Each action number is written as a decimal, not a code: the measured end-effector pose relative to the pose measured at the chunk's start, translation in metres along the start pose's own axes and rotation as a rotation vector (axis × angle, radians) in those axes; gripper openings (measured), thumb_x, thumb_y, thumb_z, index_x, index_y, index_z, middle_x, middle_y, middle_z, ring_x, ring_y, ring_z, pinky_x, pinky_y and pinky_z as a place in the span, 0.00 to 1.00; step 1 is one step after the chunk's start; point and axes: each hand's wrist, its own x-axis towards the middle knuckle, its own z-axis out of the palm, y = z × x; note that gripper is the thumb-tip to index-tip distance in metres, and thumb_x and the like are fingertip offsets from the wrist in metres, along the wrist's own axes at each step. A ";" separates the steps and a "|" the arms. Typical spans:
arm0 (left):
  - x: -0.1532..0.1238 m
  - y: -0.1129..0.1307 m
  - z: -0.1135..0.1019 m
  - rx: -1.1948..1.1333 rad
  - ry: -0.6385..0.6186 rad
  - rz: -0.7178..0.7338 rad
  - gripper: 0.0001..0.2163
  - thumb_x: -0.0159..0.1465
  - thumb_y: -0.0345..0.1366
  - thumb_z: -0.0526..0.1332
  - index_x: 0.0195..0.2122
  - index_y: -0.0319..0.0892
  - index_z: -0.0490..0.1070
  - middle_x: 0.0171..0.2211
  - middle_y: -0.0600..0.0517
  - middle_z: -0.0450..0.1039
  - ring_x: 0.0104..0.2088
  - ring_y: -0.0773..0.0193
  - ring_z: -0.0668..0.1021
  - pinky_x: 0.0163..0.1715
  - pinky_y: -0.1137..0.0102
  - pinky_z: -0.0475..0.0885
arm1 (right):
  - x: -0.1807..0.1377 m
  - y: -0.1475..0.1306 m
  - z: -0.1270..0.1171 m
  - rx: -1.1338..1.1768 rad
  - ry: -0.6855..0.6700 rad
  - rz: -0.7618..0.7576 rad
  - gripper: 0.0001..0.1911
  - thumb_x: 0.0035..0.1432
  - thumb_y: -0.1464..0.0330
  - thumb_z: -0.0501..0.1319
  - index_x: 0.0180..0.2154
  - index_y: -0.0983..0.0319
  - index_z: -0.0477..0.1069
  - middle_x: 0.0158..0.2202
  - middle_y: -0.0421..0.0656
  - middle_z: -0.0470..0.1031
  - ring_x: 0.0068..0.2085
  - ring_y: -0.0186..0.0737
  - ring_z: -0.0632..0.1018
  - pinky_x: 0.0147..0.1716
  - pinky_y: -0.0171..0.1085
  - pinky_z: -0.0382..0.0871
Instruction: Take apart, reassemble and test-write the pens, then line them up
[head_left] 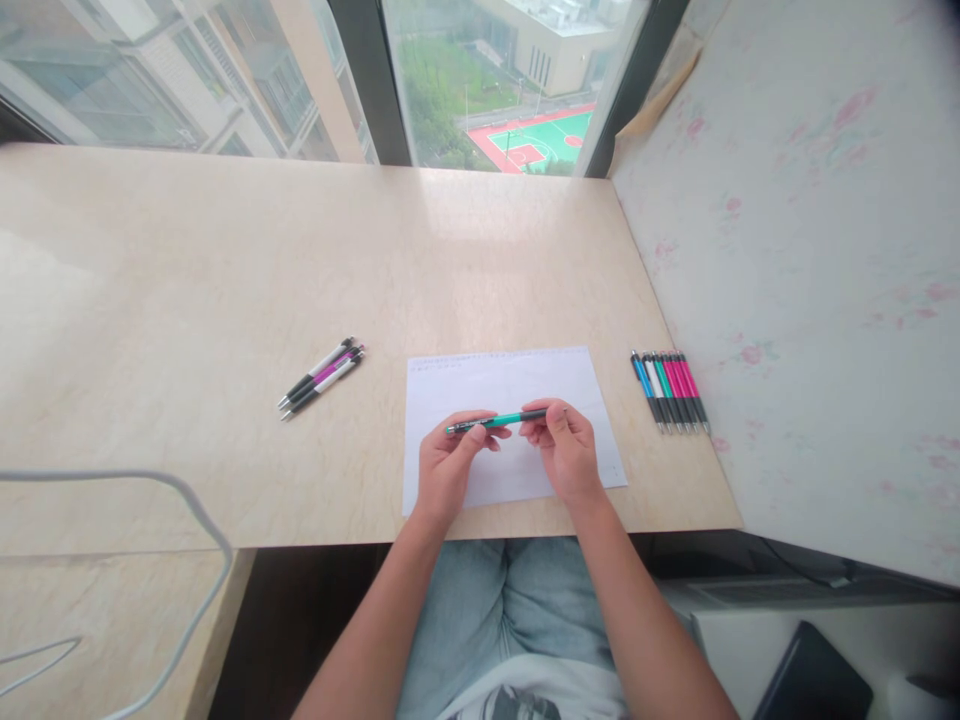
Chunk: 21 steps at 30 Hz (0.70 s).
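I hold a green pen (504, 420) level above a white sheet of paper (510, 395) on the beige table (225, 280). My left hand (448, 462) pinches the pen's left end. My right hand (564, 448) pinches its dark right end. Both hands hover over the lower half of the sheet. Three pens (322, 376), black, purple and white, lie together to the left of the paper. A row of several pens (670, 390), blue, white, green and pink, lies to the right of the paper near the table's right edge.
A window runs along the far side of the table. A flowered wall (810, 280) stands on the right. A grey cable (180, 500) loops over the lower left surface. A dark flat object (814, 680) lies at the lower right.
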 end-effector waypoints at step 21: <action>0.005 0.001 0.000 -0.080 0.094 -0.026 0.10 0.61 0.43 0.67 0.36 0.40 0.77 0.33 0.48 0.79 0.31 0.64 0.79 0.33 0.69 0.71 | -0.005 -0.007 -0.004 -0.284 -0.001 -0.141 0.14 0.63 0.57 0.61 0.36 0.59 0.79 0.23 0.40 0.74 0.24 0.36 0.71 0.24 0.37 0.66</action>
